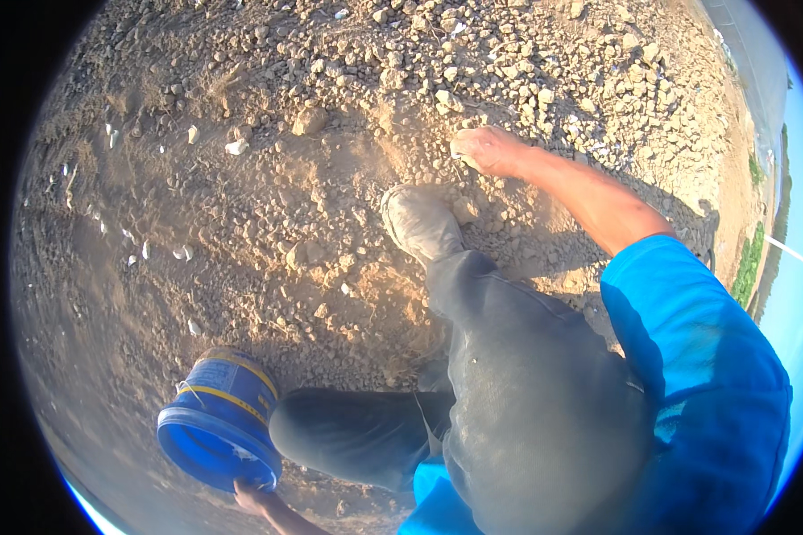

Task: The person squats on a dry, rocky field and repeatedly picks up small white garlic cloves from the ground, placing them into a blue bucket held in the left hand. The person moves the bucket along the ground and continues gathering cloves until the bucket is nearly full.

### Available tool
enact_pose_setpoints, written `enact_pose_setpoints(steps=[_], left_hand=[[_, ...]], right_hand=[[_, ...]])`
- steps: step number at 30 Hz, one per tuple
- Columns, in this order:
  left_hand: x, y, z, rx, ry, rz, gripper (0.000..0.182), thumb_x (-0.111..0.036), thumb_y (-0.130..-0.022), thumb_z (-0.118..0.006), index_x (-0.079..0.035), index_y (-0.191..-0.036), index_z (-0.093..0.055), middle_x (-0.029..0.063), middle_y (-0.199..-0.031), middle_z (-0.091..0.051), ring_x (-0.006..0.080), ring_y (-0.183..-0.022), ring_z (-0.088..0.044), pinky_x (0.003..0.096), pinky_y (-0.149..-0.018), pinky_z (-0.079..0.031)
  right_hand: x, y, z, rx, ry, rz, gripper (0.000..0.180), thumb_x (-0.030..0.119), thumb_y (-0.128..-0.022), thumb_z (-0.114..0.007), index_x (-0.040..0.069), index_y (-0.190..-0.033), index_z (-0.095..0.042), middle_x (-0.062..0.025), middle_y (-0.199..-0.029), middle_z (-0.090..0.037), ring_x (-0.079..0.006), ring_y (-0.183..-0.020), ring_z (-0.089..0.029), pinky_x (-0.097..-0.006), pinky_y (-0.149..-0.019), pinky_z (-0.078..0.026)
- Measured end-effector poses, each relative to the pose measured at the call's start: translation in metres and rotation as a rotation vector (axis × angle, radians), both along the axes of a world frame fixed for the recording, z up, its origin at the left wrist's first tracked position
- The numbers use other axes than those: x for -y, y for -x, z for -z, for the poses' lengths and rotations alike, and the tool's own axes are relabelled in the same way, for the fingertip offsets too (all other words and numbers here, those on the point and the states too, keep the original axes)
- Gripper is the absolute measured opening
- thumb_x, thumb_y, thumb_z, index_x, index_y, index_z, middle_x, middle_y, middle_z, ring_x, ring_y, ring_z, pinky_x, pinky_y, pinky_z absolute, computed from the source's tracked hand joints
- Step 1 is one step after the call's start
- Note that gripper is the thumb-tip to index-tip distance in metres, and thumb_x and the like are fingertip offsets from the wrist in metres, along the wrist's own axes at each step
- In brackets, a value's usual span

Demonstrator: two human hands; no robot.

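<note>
At the lower left, my left hand (253, 496) grips the rim of a blue plastic bucket (221, 414) with yellow bands, a wire handle and writing on its side. The bucket tilts with its mouth towards me, and a little whitish material shows inside. My right hand (487, 151) is low over the stony soil, beyond the toe of my dusty boot (420, 221). Its fingers are curled, and something pale shows at their tips; whether they hold it cannot be told.
Dry, cloddy soil (348, 221) surrounds me, with larger clods (310, 121) and whitish pieces (237, 146) scattered about. My bent knee (308, 428) is right beside the bucket. A green strip of plants (748, 266) and pale sheeting (753, 53) lie at the far right.
</note>
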State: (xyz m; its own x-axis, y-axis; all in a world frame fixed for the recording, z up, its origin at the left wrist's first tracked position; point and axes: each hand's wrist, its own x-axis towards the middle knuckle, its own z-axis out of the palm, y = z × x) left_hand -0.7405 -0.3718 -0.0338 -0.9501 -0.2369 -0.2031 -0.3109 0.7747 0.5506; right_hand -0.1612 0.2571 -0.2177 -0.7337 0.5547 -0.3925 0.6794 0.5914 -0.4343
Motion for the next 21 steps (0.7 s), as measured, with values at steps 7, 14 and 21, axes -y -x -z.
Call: enact_pose_setpoints(steps=[7, 14, 21], left_hand=[[-0.004, -0.003, -0.001, 0.003, -0.086, -0.057, 0.04, -0.021, -0.075, -0.068, 0.012, -0.097, -0.071, 0.0206, -0.099, -0.07, 0.0321, -0.087, -0.065, 0.0491, -0.076, -0.054], [-0.016, -0.013, -0.005, -0.002, -0.032, -0.092, 0.048, -0.021, -0.076, -0.067, 0.015, -0.107, -0.07, 0.0229, -0.105, -0.07, 0.0342, -0.09, -0.067, 0.0496, -0.078, -0.055], [-0.001, -0.006, 0.007, -0.052, -0.069, -0.124, 0.045, -0.021, -0.079, -0.067, 0.015, -0.106, -0.07, 0.0208, -0.101, -0.07, 0.0336, -0.088, -0.066, 0.0493, -0.077, -0.054]], right_hand=[[0.029, 0.004, 0.006, -0.051, -0.201, 0.062, 0.015, 0.006, -0.095, -0.06, 0.004, -0.108, -0.066, -0.015, -0.113, -0.069, -0.0394, -0.101, -0.072, -0.0476, -0.087, -0.062], [0.03, -0.003, 0.006, 0.035, -0.182, -0.059, 0.034, -0.006, -0.089, -0.059, 0.002, -0.121, -0.068, -0.0161, -0.116, -0.068, -0.0377, -0.113, -0.068, -0.0473, -0.1, -0.058], [0.019, 0.001, 0.001, 0.032, 0.02, 0.107, 0.019, 0.001, -0.092, -0.059, 0.008, -0.104, -0.071, -0.0135, -0.102, -0.071, -0.0342, -0.094, -0.072, -0.0449, -0.081, -0.061]])
